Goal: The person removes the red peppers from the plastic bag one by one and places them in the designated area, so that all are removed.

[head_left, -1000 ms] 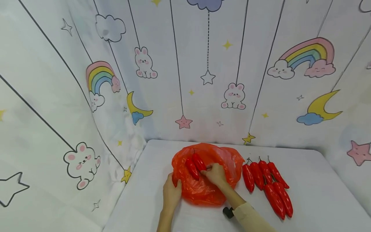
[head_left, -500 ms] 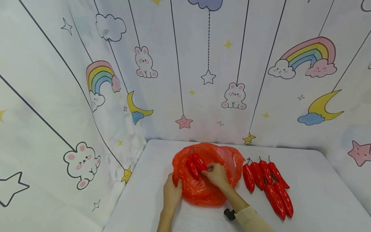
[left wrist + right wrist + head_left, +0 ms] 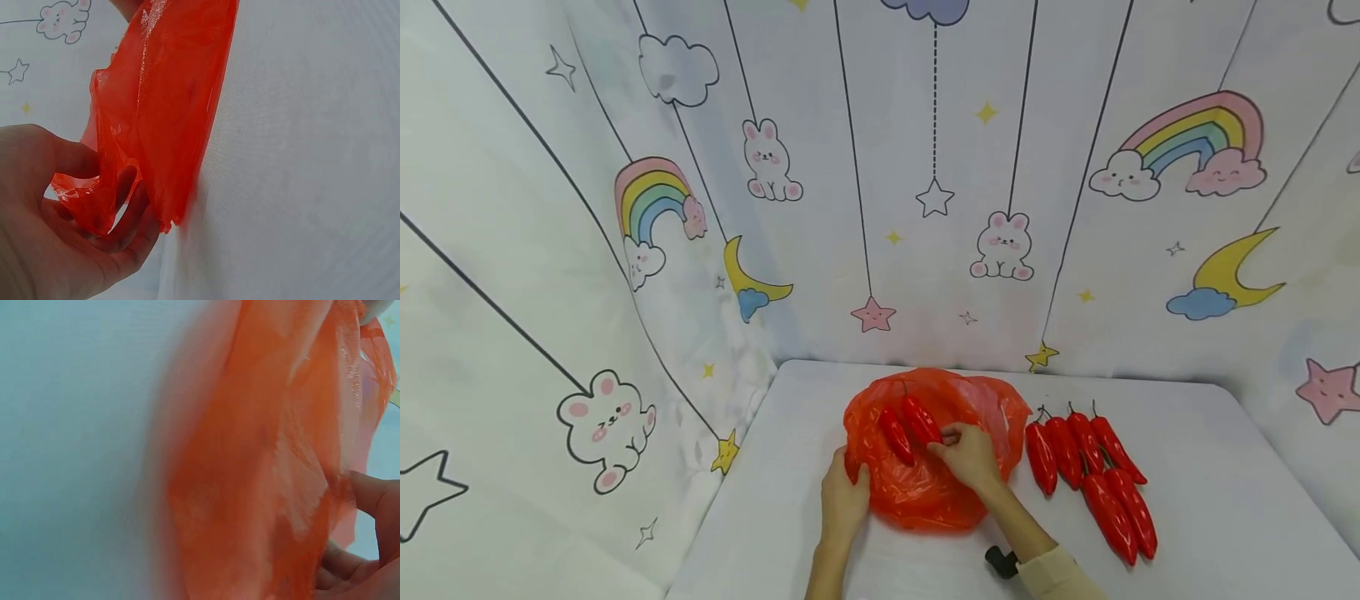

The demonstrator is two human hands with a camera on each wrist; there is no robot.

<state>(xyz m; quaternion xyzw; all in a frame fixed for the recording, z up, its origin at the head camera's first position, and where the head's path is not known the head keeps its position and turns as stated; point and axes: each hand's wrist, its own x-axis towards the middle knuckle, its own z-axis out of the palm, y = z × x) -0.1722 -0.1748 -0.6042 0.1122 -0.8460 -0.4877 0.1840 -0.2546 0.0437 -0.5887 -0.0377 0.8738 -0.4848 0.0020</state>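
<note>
A crumpled red plastic bag lies on the white table, with two red chili peppers on it. The left one rests untouched. The other chili pepper has its lower end between the thumb and fingers of my right hand. At the bag's left edge, my left hand grips the plastic; the left wrist view shows the thumb and curled fingers about a fold of the bag. In the right wrist view the bag hides most of my right hand and the pepper.
Several red chili peppers lie to the right of the bag, four-stemmed ends partly overlapping in two rows. A small black object sits beside my right forearm. A patterned cloth hangs behind the table.
My right hand has shifted slightly right, and the chili pepper it pinches has moved a little right, away from the other one. My left hand stays at the bag's edge.
</note>
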